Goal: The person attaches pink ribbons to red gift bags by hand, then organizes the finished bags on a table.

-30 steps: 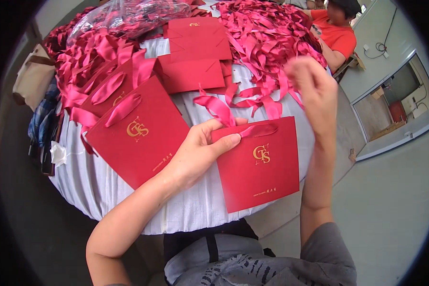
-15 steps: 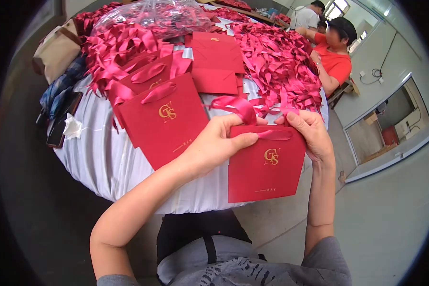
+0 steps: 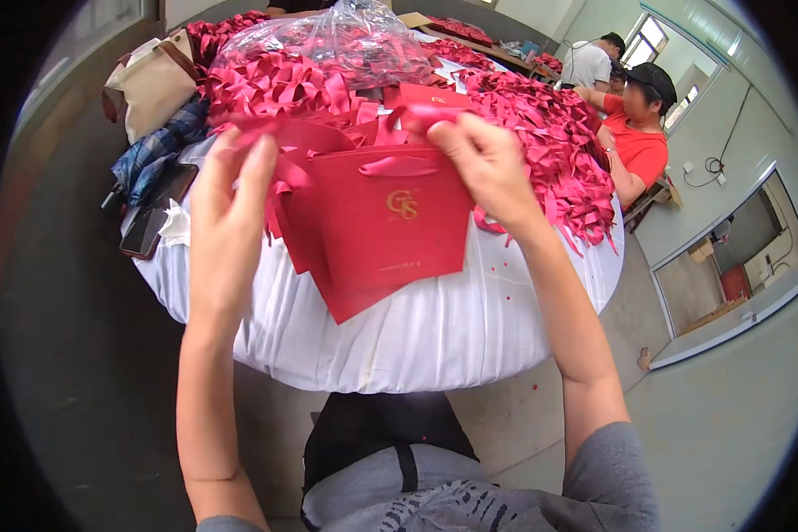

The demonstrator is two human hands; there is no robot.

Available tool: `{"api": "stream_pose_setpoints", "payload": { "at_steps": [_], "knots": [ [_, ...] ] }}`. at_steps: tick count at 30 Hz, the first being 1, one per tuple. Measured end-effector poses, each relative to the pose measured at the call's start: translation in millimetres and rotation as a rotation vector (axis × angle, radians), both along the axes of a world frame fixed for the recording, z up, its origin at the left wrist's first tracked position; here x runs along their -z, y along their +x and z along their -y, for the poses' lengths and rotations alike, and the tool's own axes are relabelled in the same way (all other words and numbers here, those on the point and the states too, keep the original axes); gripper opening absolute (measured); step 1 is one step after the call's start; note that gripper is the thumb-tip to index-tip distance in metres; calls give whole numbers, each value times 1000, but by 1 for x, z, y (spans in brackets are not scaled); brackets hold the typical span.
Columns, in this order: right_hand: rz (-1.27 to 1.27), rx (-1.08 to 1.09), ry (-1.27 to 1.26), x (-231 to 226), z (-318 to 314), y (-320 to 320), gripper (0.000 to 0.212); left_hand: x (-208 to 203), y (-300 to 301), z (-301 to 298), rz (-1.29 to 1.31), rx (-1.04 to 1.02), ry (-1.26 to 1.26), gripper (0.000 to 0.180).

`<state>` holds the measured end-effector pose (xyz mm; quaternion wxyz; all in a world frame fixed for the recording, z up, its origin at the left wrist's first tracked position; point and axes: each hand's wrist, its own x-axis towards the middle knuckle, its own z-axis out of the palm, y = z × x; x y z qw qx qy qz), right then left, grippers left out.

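A red paper gift bag with a gold emblem and a pink ribbon handle hangs tilted over the table's near part, overlapping other red bags behind its left side. My right hand pinches the bag's ribbon at its upper right corner. To the left, my left hand is raised with thumb and fingers closing on a pink ribbon beside those bags. Motion smears both hands' fingertips, and the ribbon ends there are blurred.
A white cloth covers the round table. Heaps of red ribbons and a clear plastic bag lie farther back. At left are a beige bag, a folded plaid umbrella, a phone and a tissue. A person in red sits at right.
The gift bag has moved left from the table's right side to overlap the other bags. My left hand has let go of it and moved left and up; my right hand has lifted leftward.
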<state>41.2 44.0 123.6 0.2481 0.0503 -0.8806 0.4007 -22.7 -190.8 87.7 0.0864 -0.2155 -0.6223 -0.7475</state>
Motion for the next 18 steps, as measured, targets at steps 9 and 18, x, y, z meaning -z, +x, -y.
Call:
{"api": "stream_pose_setpoints", "payload": {
  "at_steps": [9,18],
  "knots": [
    [478,-18,-70,62,-37,-1,57,76,53,19,-408,-207,-898,104],
    [498,-186,-269,61,-3,-5,56,63,44,3,-361,-161,-995,84]
  ]
}}
